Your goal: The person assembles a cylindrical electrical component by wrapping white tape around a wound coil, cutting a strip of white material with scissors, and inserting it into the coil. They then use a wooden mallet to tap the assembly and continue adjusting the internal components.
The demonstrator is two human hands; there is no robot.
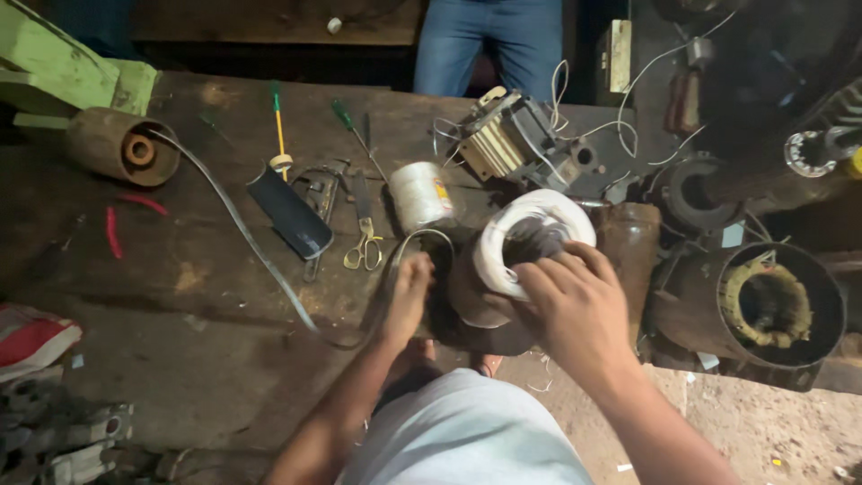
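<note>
- The right hand (575, 310) lies over the motor stator (530, 247), a round metal body whose end winding is wrapped in smooth white tape; its fingers are curled onto the white ring's rim.
- The left hand (409, 296) presses against the stator's dark left side, fingers bent and close together; whether they pinch anything cannot be told.
- The stator sits at the near edge of the worn wooden workbench (197, 260).
- Just behind it stands a white spool of thread (420, 196).
- Yellow-handled scissors (364, 247) lie flat beside the spool.
- A dark flat pouch (289, 213) rests further left.
</note>
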